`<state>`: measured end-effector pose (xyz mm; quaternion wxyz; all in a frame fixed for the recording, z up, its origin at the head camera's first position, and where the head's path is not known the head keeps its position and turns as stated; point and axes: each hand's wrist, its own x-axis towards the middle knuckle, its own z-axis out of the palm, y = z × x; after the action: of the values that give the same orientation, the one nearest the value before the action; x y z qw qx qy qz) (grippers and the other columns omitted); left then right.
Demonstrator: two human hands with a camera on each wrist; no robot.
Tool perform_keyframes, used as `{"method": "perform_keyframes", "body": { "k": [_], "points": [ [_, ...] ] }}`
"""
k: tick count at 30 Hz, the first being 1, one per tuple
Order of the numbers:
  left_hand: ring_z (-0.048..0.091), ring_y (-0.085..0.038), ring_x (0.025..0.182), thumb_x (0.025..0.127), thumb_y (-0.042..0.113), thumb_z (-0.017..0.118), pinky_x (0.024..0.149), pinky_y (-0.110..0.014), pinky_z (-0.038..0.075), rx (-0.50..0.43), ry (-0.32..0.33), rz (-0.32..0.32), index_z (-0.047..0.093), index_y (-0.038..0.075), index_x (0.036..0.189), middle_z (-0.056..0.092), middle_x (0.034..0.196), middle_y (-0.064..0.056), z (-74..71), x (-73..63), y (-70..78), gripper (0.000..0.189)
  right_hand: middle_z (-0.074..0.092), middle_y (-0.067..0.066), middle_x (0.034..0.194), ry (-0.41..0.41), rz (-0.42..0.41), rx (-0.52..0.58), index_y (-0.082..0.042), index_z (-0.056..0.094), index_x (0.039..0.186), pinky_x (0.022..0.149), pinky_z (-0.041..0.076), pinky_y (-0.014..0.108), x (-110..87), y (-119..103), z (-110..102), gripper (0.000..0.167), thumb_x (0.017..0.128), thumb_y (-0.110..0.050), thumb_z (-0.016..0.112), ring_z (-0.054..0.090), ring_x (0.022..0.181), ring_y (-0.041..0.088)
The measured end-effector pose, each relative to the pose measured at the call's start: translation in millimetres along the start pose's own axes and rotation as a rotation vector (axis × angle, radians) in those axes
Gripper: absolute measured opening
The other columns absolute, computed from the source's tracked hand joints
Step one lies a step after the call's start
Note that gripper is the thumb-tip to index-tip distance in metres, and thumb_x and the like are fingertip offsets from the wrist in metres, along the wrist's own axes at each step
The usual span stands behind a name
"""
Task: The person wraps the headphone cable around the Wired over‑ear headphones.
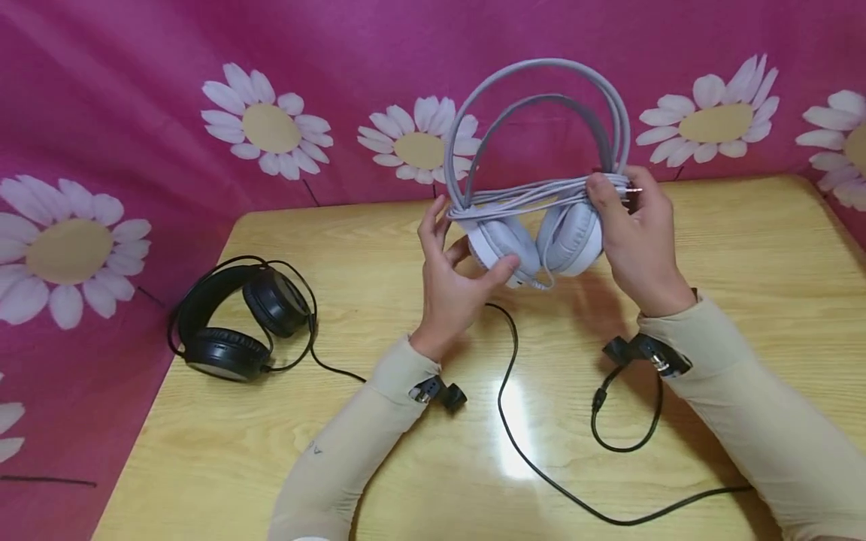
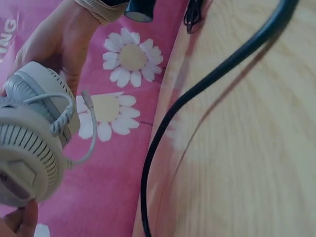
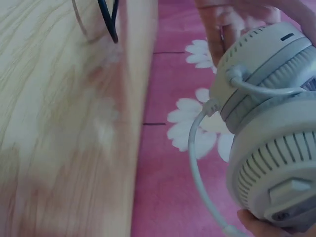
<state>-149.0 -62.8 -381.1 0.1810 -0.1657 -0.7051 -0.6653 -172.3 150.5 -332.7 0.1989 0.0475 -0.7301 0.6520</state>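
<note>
A white over-ear headset [image 1: 575,234] is held up above the far part of the table by both hands, its double headband arching upward. My left hand [image 1: 449,289] grips the left ear cup, thumb in front and fingers behind. With the right hand [image 1: 639,248], I hold the other ear cup, the thumb pressing on a bundle of grey-white cable [image 1: 528,197] strung across between the cups. A small plug [image 1: 634,190] pokes out beside that thumb. Both wrist views show the vented outer shells; a thin microphone boom [image 2: 93,133] curves from one cup in the left wrist view.
Black headphones [image 1: 226,353] lie on the left of the wooden table [image 1: 203,451], their cord running toward my left forearm. A black cable [image 1: 504,406] snakes across the middle to the right arm. Small cameras [image 1: 440,392] are strapped to both wrists. Behind hangs a pink flowered cloth [image 1: 379,45].
</note>
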Motion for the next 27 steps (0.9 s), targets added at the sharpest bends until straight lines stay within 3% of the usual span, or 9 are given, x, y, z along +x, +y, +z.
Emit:
{"method": "perform_keyframes", "body": {
  "k": [5,9,13,16,22,27],
  "points": [
    [0.071,-0.038,0.118,0.085,0.045,0.075,0.079,-0.044,0.065,0.032,0.032,-0.047,0.022,0.02,0.161,0.04,0.158,-0.015,-7.6,10.1,-5.5,0.096,0.063,-0.006,0.091,-0.067,0.116,0.095,-0.023,0.061,0.104,0.065,0.052,0.013,11.3,3,14,0.008,0.1,-0.028,0.066,0.061,0.079,0.004],
    [0.076,-0.035,0.107,0.087,0.032,0.076,0.077,-0.033,0.064,0.041,0.045,-0.103,0.025,0.027,0.162,0.044,0.157,-0.012,-20.6,17.3,-11.9,0.091,0.062,-0.006,0.087,-0.12,0.208,0.105,-0.02,0.058,0.105,0.062,0.053,0.015,17.1,8,27,0.018,0.1,-0.036,0.066,0.063,0.074,0.002],
    [0.078,-0.037,0.094,0.089,0.028,0.074,0.073,-0.025,0.061,0.109,0.037,-0.128,0.026,0.022,0.163,0.05,0.153,-0.014,-36.7,23.3,-14.0,0.088,0.063,-0.008,0.086,-0.193,0.279,0.09,-0.019,0.055,0.107,0.063,0.054,0.017,19.1,12,38,0.025,0.1,-0.042,0.063,0.064,0.073,0.001],
    [0.079,-0.037,0.091,0.089,0.034,0.073,0.069,-0.024,0.06,0.198,0.012,-0.169,0.028,0.02,0.161,0.053,0.151,-0.016,-46.5,27.4,-13.1,0.087,0.065,-0.008,0.086,-0.226,0.331,0.08,-0.015,0.053,0.109,0.067,0.055,0.017,20.2,15,44,0.032,0.101,-0.044,0.061,0.065,0.075,0.001],
    [0.077,-0.039,0.104,0.09,0.04,0.074,0.087,-0.039,0.063,0.331,0.006,-0.266,0.033,0.02,0.159,0.055,0.148,-0.019,-66.8,31.0,-13.9,0.082,0.065,-0.002,0.096,-0.285,0.379,-0.078,-0.006,0.054,0.122,0.076,0.054,0.018,22.3,23,61,0.057,0.099,-0.058,0.056,0.065,0.081,0.001],
    [0.075,-0.038,0.11,0.092,0.043,0.072,0.099,-0.045,0.059,0.386,-0.017,-0.37,0.032,0.021,0.161,0.054,0.149,-0.02,-87.1,30.0,-17.1,0.083,0.066,0.013,0.116,-0.359,0.446,-0.139,0.0,0.053,0.136,0.096,0.053,0.028,21.7,33,78,0.077,0.098,-0.066,0.052,0.066,0.101,0.013]
  ]
}}
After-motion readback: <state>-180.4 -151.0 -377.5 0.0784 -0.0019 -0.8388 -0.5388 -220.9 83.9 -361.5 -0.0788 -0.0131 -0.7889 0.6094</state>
